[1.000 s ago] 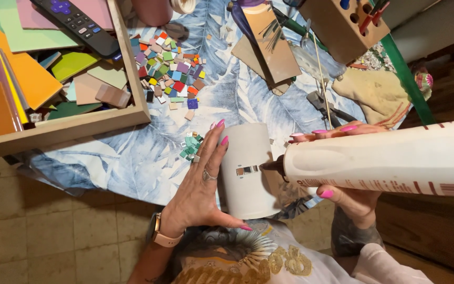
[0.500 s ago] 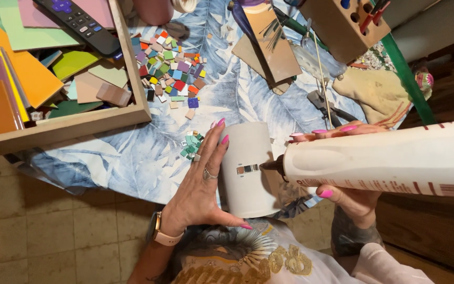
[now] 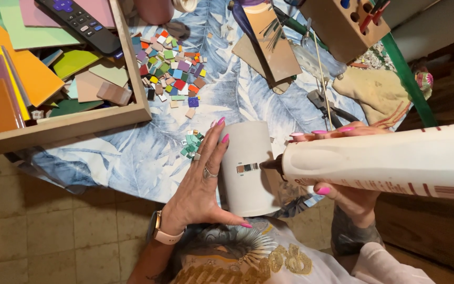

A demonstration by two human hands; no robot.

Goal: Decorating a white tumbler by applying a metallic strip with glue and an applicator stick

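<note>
At the far left we keep a shallow wooden tray (image 3: 80,122) of large coloured tiles (image 3: 11,79), with a black remote control (image 3: 82,21) lying across its upper edge. Just right of it, on the leaf-printed cloth (image 3: 132,152) covering the desk, lies a loose scatter of small mosaic pieces (image 3: 169,58), and nearer to us a little cluster of green pieces (image 3: 191,143), close enough to pick from. Our left hand (image 3: 206,179) lies open, palm and spread fingers pressed flat against the side of the white cylinder (image 3: 250,168), steadying it so it cannot roll; the cylinder lies on its side at the desk's near edge, with a short row of small tiles (image 3: 248,168) already stuck on it. Our right hand (image 3: 342,194) is wrapped tight around the big white glue tube (image 3: 390,160), its dark nozzle (image 3: 270,164) touching the cylinder just beside that row.
</note>
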